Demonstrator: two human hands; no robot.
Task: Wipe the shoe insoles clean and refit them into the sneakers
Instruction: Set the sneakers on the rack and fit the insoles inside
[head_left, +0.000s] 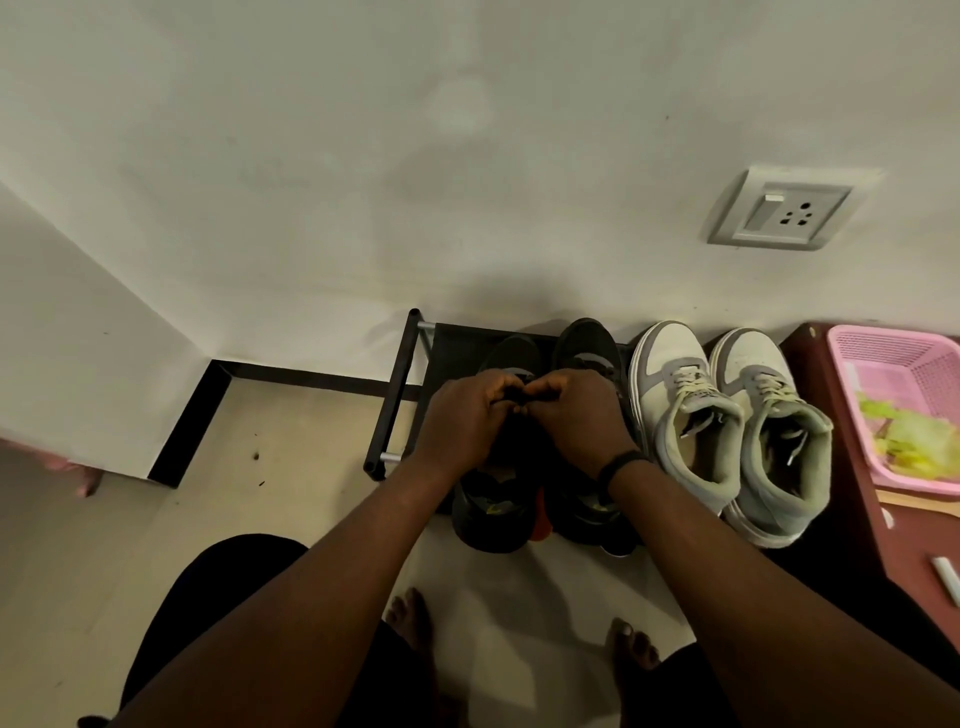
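- A black skirting strip (197, 410) runs along the foot of the white wall at the left, above the pale floor tiles (270, 467).
- A black shoe rack (397, 395) stands against the wall, holding two pairs of shoes.
- The black sneakers (493, 514) sit on the rack's left part, toes to the wall.
- The left hand (462, 421) is over the left black sneaker, its fingers curled and pinching something dark at the tongue; what it is cannot be made out.
- The right hand (582, 415), with a black wristband (621, 465), meets it, fingertips pinching the same dark spot.
- No insole can be made out.
- Grey-and-white sneakers (727, 431) stand just beside the black pair.
- A wall socket (784, 213) is above them.
- A pink basket (904, 405) rests on a reddish-brown table (841, 467) at the far right.
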